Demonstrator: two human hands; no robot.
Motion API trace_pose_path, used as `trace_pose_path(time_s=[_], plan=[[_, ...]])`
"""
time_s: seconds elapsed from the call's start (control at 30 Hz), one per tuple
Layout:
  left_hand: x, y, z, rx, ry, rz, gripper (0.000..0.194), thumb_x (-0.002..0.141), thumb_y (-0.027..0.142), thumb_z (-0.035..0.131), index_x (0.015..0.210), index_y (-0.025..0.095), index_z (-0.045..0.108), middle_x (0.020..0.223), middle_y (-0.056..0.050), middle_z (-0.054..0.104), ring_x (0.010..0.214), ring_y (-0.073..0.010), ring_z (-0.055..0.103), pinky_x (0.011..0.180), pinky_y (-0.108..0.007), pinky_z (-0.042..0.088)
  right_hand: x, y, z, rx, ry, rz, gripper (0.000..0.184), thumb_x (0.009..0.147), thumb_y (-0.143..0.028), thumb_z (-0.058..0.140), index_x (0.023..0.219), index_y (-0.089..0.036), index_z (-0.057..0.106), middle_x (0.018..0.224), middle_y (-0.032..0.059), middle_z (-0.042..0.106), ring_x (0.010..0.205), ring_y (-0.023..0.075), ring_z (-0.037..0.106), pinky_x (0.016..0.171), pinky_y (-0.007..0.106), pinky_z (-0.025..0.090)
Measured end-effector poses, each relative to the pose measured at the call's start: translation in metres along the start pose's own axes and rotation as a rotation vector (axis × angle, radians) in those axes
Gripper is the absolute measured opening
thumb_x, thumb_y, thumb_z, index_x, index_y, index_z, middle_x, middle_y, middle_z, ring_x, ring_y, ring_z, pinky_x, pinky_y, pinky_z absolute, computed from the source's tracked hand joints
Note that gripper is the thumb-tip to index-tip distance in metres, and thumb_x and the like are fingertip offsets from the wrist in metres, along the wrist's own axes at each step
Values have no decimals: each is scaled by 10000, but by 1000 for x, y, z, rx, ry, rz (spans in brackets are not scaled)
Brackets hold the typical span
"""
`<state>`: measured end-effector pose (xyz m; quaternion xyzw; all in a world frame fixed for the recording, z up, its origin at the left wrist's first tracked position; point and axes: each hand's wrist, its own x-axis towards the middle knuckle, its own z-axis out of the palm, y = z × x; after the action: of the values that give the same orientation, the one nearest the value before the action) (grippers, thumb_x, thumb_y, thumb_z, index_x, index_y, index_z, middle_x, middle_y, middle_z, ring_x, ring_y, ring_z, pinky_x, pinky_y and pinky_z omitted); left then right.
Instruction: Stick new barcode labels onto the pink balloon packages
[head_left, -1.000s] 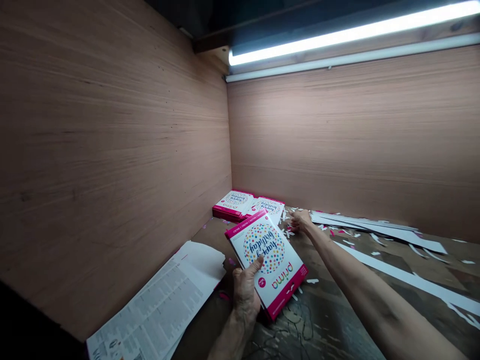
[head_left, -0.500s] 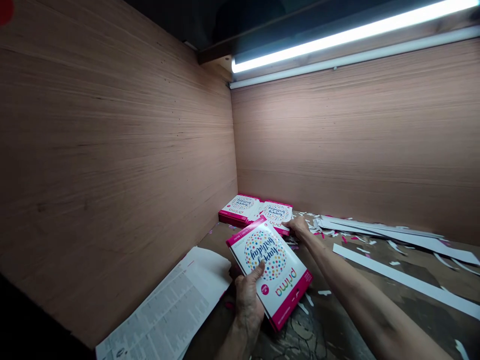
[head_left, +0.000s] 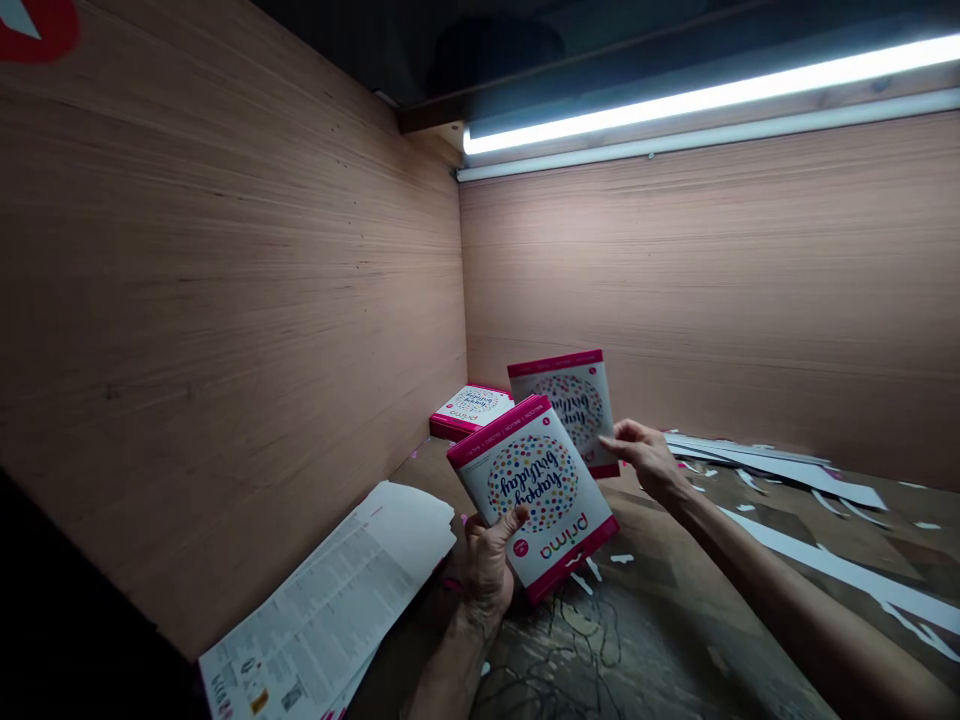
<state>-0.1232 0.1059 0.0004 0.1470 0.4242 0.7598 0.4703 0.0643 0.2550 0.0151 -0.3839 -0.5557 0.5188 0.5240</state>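
My left hand (head_left: 489, 560) grips a stack of white and pink printed cards (head_left: 536, 490), thumb on top; they read "happy birthday" and "prima" and carry a dotted circle. Behind them, my right hand (head_left: 645, 455) pinches more cards of the same print (head_left: 574, 395) by their lower right edge, raised off the work surface. The stack in my left hand hides part of these. A further pile of matching cards (head_left: 474, 402) lies in the back left corner against the wooden walls.
White sheets with grey print (head_left: 330, 600) lie along the left wall. Long white paper strips (head_left: 780, 470) and loose scraps (head_left: 622, 558) are scattered at the right and middle. A lit tube lamp (head_left: 705, 95) runs beneath the shelf above. Plywood walls (head_left: 705, 300) close the left and back.
My right hand has lifted cards off the surface beside the corner pile and tilted them up behind the left hand's stack. The stack in my left hand has risen slightly.
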Motion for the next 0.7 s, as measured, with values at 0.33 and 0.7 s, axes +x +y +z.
trace_pose_path(time_s=[0.33, 0.7], plan=[[-78, -29, 5, 137, -599, -229, 144, 533, 111, 738, 671, 115, 701, 612, -13, 666, 570, -134, 583, 548, -240, 480, -193, -2, -84, 35, -204, 92, 373, 794, -447, 568, 1079, -208, 574, 973, 79, 623, 899, 231, 564, 805, 365, 440], [-99, -49, 10, 361, -720, 26, 432, 547, 116, 762, 939, 183, 595, 880, -5, 652, 801, -174, 589, 698, -284, 504, -240, -8, -61, 139, 89, 29, 405, 703, -252, 688, 1054, -261, 488, 1091, 35, 591, 997, 228, 543, 781, 309, 478]])
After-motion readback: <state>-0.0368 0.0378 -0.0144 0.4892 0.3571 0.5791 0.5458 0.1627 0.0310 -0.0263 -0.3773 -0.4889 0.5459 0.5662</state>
